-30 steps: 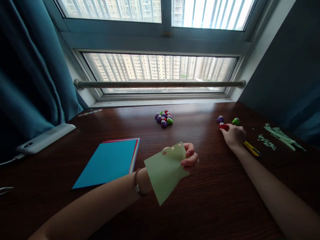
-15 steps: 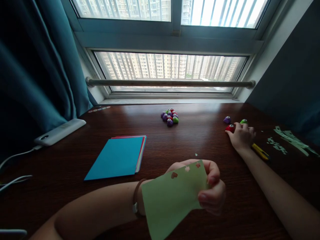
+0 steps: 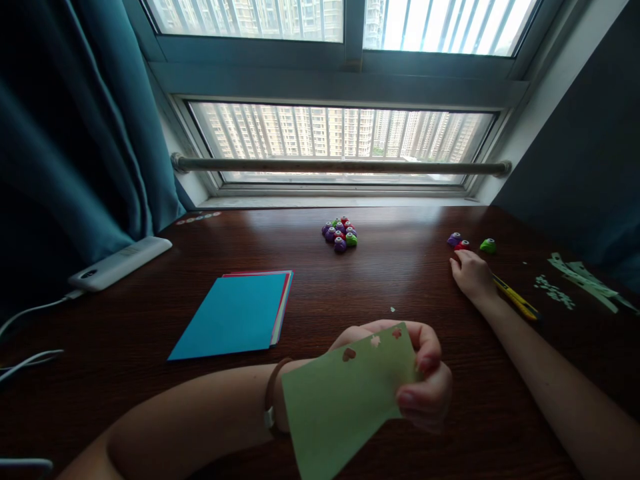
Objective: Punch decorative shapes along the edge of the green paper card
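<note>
At the far left of the dark, wood-grained worktop (image 3: 410, 280) lies a long white device (image 3: 120, 263) with a cable trailing off, angled toward the teal curtain (image 3: 60, 167). Right of it sits a flat stack of coloured paper sheets (image 3: 235, 313), blue on top with red and pale edges showing along its right side. Nearer the person, the left hand (image 3: 400, 373) is raised above the worktop, its fingers and thumb pinched on the right edge of a pale green sheet of paper (image 3: 340, 407); the sheet is thin and matte, with three small shaped holes punched in a row along its top edge, and its long axis runs from lower left to upper right. A tiny green scrap (image 3: 393, 309) lies just beyond it. Farther back, near the window, small rounded craft punches (image 3: 340, 235) in purple, red and green are bunched together. To the right, the right hand (image 3: 473, 277) rests on the worktop, loosely curled and holding nothing, with the red punch (image 3: 462, 245) just ahead of its fingertips, a purple punch (image 3: 454, 239) touching that one and a green punch (image 3: 489, 245) a little to the right. A yellow utility knife (image 3: 517, 300) lies diagonally beside the wrist. The right hand is far nearer these punches than the left. Green paper strips and offcuts (image 3: 575, 283) lie scattered at the far right.
</note>
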